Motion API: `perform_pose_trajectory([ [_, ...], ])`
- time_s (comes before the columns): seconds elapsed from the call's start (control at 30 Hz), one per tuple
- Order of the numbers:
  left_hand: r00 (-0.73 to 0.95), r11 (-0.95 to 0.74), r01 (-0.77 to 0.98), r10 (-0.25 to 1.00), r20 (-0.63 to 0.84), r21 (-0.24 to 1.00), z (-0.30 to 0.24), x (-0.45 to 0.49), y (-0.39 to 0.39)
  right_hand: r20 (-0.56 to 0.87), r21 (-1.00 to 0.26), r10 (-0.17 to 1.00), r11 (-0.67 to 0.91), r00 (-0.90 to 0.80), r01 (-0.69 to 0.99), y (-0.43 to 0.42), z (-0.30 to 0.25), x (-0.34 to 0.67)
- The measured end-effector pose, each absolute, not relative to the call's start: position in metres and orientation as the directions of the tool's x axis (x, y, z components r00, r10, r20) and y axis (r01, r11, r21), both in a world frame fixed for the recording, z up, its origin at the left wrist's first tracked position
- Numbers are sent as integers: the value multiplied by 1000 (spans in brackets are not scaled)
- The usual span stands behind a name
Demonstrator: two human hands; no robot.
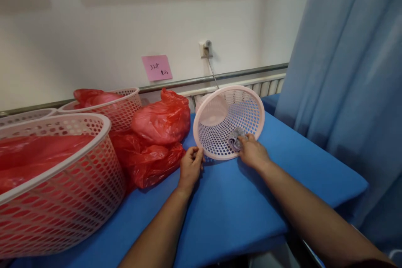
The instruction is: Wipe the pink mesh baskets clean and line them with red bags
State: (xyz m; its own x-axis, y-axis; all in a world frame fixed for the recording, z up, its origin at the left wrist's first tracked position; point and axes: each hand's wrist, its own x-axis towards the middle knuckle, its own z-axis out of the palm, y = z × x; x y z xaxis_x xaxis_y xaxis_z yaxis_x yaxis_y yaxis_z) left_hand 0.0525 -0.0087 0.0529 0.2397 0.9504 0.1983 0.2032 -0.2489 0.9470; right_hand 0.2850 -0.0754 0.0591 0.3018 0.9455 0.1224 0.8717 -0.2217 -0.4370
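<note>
The left hand (pixel 191 166) has its thumb and curled fingers closed on the lower left rim of a tilted basket (pixel 221 114), while the right hand (pixel 253 150) holds a crumpled grey cloth (pixel 235 139) against the inside of that basket, just within its lower right rim.

From the left, a large pink basket (pixel 78 201) stands nearest, with red plastic (pixel 47 148) inside it. Behind it, the rim of another basket (pixel 34 114) shows at the left edge, and beside that stands a back basket (pixel 128 111) with a red bag (pixel 94 97) in it.

Next come two more red bags on the blue tabletop (pixel 232 205), an upper bag (pixel 160 119) resting on a lower bag (pixel 150 161). Above them a pink note (pixel 157 68) with handwriting is on the wall (pixel 109 29).

The tilted basket lies right of these bags on the tabletop, pale pink, its mouth facing the person. Above it is a wall socket (pixel 202 51) with a cord (pixel 212 70) running down behind the rim. Further right, a radiator (pixel 273 86) runs along the wall, and a blue curtain (pixel 339 71) hangs beside the tabletop.
</note>
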Motion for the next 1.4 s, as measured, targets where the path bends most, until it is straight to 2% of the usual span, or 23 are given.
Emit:
perform_pose_trajectory([
  [0.07, 345, -221, 223, 929, 135, 950, 46, 56, -11, 105, -520, 974, -117, 199, 846, -71, 50, 273],
  [0.2, 479, -186, 272, 877, 35, 944, 38, 63, -16, 235, -700, 970, 120, 68, 704, -60, 33, 256],
  [0.33, 453, -189, 288, 890, 40, 939, 39, 64, -17, 268, -724, 963, 216, -21, 655, -58, 33, 256],
  [0.43, 356, -214, 274, 928, 108, 938, 45, 60, -14, 164, -593, 986, 69, 37, 802, -65, 44, 268],
  [0.53, 241, -244, 254, 953, 184, 936, 53, 54, -9, 126, -402, 959, -186, 255, 897, -73, 58, 284],
  [0.6, 199, -260, 238, 956, 214, 936, 56, 51, -7, 146, -355, 927, -278, 347, 893, -77, 64, 292],
  [0.67, 202, -261, 227, 955, 217, 938, 56, 51, -7, 131, -372, 922, -294, 364, 880, -77, 65, 291],
  [0.77, 292, -231, 229, 943, 160, 946, 50, 56, -10, 91, -483, 965, -173, 245, 859, -72, 55, 277],
  [0.9, 444, -182, 262, 895, 49, 948, 39, 63, -15, 226, -687, 974, 139, 29, 713, -62, 36, 253],
  [1.0, 459, -182, 274, 888, 38, 944, 37, 64, -16, 292, -726, 956, 237, -22, 646, -58, 30, 251],
  [1.1, 365, -201, 255, 926, 99, 946, 42, 60, -12, 193, -636, 981, 133, -9, 761, -62, 38, 268],
  [1.17, 273, -213, 233, 951, 146, 949, 47, 56, -8, 110, -521, 986, -48, 123, 852, -67, 48, 282],
  [1.27, 207, -221, 206, 962, 178, 953, 52, 51, -3, 102, -426, 945, -240, 310, 872, -72, 59, 296],
  [1.4, 342, -201, 219, 932, 118, 955, 47, 54, -9, 84, -439, 954, -223, 287, 870, -71, 56, 291],
])
